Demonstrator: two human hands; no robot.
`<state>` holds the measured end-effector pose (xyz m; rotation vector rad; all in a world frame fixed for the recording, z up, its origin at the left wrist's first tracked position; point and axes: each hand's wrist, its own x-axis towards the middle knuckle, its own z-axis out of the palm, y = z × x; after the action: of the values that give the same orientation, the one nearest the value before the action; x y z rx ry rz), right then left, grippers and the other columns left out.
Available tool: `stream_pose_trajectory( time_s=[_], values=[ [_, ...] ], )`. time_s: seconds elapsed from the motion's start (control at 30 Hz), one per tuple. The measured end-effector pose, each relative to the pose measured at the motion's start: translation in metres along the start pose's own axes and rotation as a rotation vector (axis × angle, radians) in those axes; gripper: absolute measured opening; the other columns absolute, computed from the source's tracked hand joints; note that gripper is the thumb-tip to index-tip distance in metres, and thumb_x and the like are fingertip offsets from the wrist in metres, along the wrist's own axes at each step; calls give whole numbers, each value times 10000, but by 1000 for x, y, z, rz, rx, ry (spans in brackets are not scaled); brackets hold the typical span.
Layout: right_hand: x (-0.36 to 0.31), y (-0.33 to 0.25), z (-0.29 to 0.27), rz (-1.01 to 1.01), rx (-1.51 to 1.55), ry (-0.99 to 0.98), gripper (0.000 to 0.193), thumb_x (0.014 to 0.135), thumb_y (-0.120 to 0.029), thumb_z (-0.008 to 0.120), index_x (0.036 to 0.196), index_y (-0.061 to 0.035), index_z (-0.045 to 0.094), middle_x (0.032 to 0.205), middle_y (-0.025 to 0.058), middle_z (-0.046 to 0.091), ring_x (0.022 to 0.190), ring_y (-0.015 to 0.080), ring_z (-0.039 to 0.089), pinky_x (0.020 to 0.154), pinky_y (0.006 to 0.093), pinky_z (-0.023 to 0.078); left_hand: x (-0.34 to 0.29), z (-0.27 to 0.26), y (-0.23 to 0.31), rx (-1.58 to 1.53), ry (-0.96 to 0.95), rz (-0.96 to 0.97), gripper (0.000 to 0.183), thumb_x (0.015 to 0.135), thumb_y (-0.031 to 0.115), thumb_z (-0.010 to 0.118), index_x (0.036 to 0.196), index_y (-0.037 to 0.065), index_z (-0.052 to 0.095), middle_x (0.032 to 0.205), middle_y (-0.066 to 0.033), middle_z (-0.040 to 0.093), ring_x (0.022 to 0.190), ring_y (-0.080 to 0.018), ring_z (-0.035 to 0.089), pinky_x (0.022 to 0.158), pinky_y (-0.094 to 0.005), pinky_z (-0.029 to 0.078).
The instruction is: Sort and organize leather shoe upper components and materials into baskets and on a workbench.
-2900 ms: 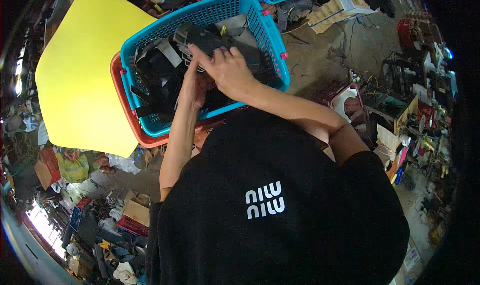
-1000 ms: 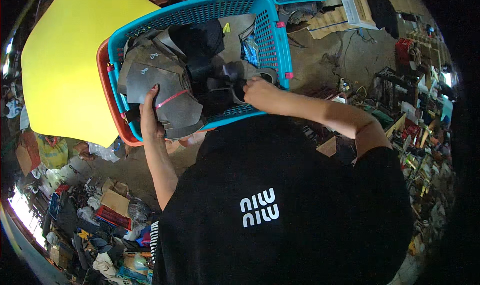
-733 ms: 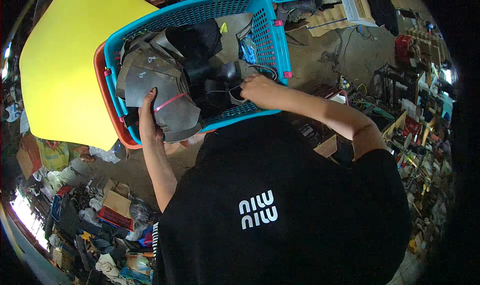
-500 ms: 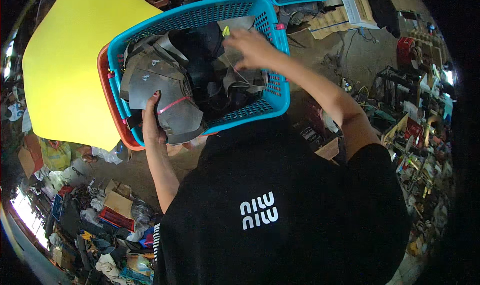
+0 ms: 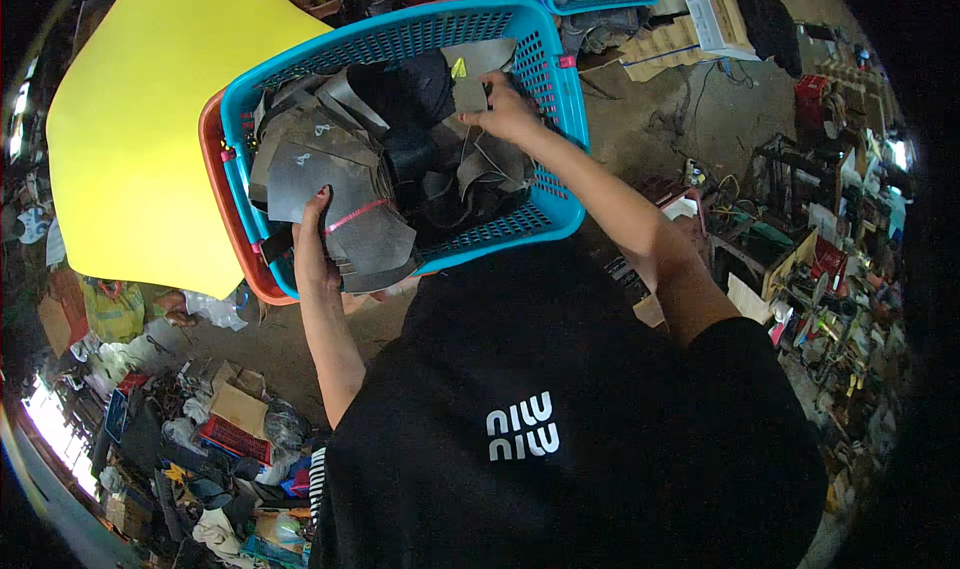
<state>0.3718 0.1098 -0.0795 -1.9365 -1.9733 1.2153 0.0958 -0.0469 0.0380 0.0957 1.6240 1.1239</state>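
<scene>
A blue plastic basket [image 5: 562, 184] holds dark and grey cut sheets of material, leather-like in look. On its left side lies a bundle of grey cut sheets [image 5: 362, 241] tied with a pink band. My left hand [image 5: 313, 244] grips that bundle, thumb on top and the fingers mostly hidden below. Over the right part of the basket, my right hand [image 5: 510, 112] closes its thumb and fingers round a small grey piece [image 5: 469, 96]. A yellow scrap [image 5: 459, 68] sits just above that piece. Black material [image 5: 405, 149] fills the middle.
An orange-red basket [image 5: 214, 159] shows beneath the blue one. To the left spreads a large yellow sheet [image 5: 160, 129]. Another blue basket [image 5: 600, 5] stands at the far side, near a cardboard piece [image 5: 660, 51]. Mixed clutter covers the floor at lower left and right.
My right hand has drawn slightly nearer and right, its fingers now closed round a small grey piece. The basket and bundle sit slightly lower and further right in view.
</scene>
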Motion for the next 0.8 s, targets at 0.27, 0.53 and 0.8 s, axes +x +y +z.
stream_pose_trajectory(
  time_s=[0.27,0.53,0.8],
  values=[
    [15,2,15,448,760,-47,748,652,-143,902,1284,-32,517,1121,106,649,1100,238,587,991,374,419,3,-2,-2,4,69,-17,627,825,332,758,1279,-51,559,1176,-176,645,1059,-288,641,923,-418,515],
    [-20,-17,37,190,358,257,654,692,-113,837,1231,-20,479,1135,171,658,1066,320,643,909,421,492,8,-5,-4,-4,-27,-1,633,831,335,750,1305,-32,549,1203,-164,637,1082,-271,631,928,-405,510],
    [-114,-76,24,-374,32,289,644,805,-138,743,1335,-28,395,1126,211,636,1078,392,613,997,527,316,5,-5,0,15,-12,-26,597,831,340,751,1275,-18,575,1177,-147,643,1049,-259,635,914,-404,514]
  ],
)
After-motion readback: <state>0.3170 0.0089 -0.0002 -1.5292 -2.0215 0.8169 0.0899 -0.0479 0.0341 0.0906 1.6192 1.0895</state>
